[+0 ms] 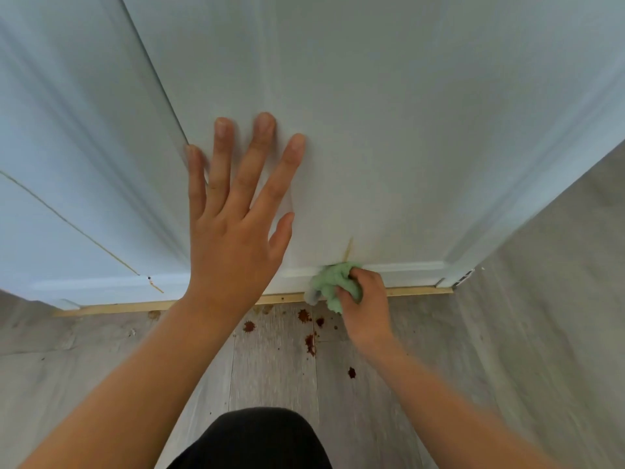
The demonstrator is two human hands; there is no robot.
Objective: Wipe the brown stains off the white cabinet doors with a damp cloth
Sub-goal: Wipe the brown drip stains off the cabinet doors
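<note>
while the left hand [233, 238] lies spread on one door [406, 130], the right hand [367, 306] grips one cloth [329, 282].

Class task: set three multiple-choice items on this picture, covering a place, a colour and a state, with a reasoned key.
1. Where on the cabinet door is the cloth pressed? A. top B. bottom edge C. middle
2. What colour is the cloth? A. green B. blue C. red
3. How is the left hand? A. in a fist B. gripping a handle C. open, flat on the door
Key: 1 B, the right hand holds it at the door's lower edge; 2 A, pale green; 3 C, its straight fingers rest on the door.
</note>
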